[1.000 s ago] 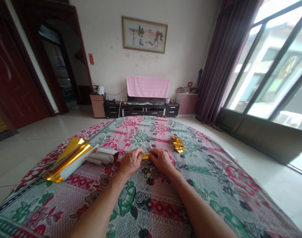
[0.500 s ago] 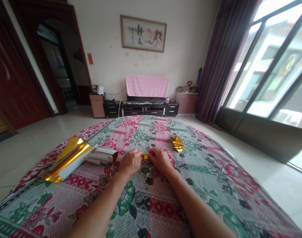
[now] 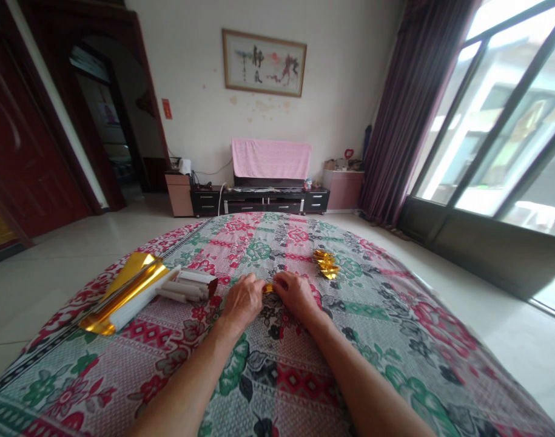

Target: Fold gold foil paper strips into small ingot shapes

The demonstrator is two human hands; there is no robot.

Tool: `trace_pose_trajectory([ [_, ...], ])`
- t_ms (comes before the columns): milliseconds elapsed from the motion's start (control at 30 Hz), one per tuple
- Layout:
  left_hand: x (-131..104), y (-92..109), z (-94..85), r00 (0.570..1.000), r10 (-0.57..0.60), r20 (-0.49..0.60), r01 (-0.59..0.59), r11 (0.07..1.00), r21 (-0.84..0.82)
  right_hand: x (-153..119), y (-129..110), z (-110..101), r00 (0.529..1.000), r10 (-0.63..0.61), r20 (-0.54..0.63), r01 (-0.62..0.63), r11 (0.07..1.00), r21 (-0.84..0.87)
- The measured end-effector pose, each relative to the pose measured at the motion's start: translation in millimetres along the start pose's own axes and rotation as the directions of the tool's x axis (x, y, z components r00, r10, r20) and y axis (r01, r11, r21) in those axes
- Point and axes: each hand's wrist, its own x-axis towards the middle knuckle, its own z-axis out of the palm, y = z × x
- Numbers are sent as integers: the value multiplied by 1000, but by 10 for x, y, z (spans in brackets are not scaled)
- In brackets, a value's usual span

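Observation:
A small piece of gold foil (image 3: 269, 288) spans the short gap between my two hands, just above the patterned tablecloth (image 3: 254, 382). My left hand (image 3: 244, 298) pinches its left end, and my right hand (image 3: 296, 295) pinches the right end. Both hands have their fingers closed, and the fingertips partly hide the foil. Several folded gold foil pieces (image 3: 326, 264) lie in a short row beyond my right hand, to the right.
On the left of the table lie gold foil sheets (image 3: 134, 294) and several white rolls (image 3: 186, 285). Past the table's far edge stands a low black cabinet (image 3: 263, 200) with a pink cloth (image 3: 272, 158) above it.
My left hand's fingers have shifted slightly on the foil, and less of the foil shows between the hands. The other things on the table are unmoved.

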Motion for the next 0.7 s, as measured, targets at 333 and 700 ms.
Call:
trace_pose_trajectory([
  [333,-16,14,-6,1000,-12,11,12,1000,8,-3,-4,6,1000,-3,-13,3,1000,7],
  [700,37,-50,44,998,-67,15,68,989,-130,-6,-8,-9,1000,-8,-5,8,1000,30],
])
